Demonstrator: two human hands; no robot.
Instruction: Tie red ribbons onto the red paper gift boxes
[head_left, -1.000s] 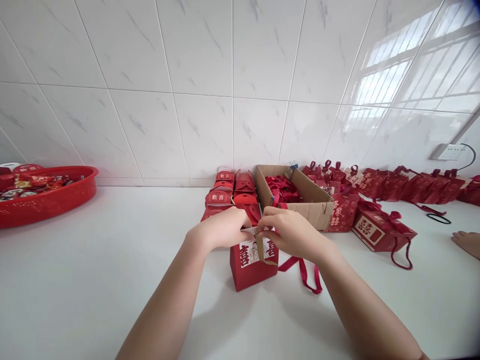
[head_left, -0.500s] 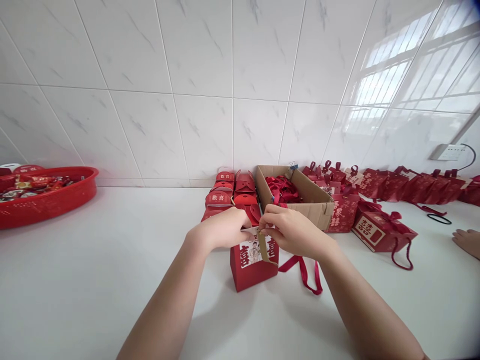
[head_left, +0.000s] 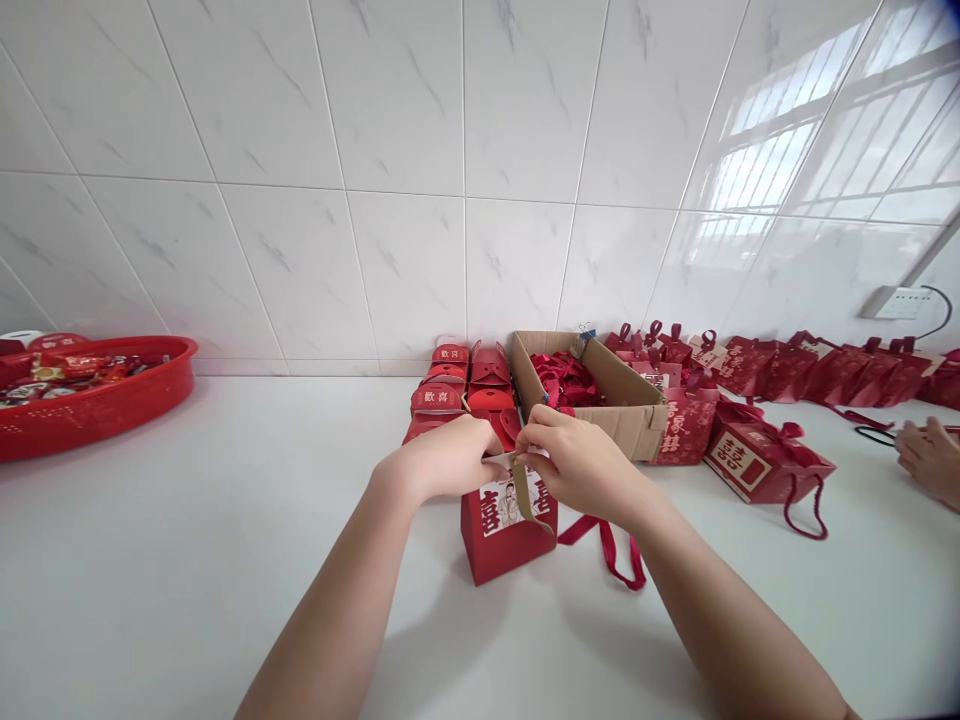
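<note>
A small red gift box with a white label stands on the white counter in front of me. My left hand grips the top of the box from the left. My right hand pinches a thin tan strip at the box's top, which curls down over the label. A red ribbon trails from the box to the right, under my right wrist.
Behind the box stand stacked red boxes and an open cardboard carton of red ribbons. Finished red gift boxes line the wall to the right. A red basket of sweets sits far left. Another person's hand is at the right edge.
My hands stay on the box top, with my right hand shifted slightly left. The other person's hand at the right edge has moved up and toward the wall.
</note>
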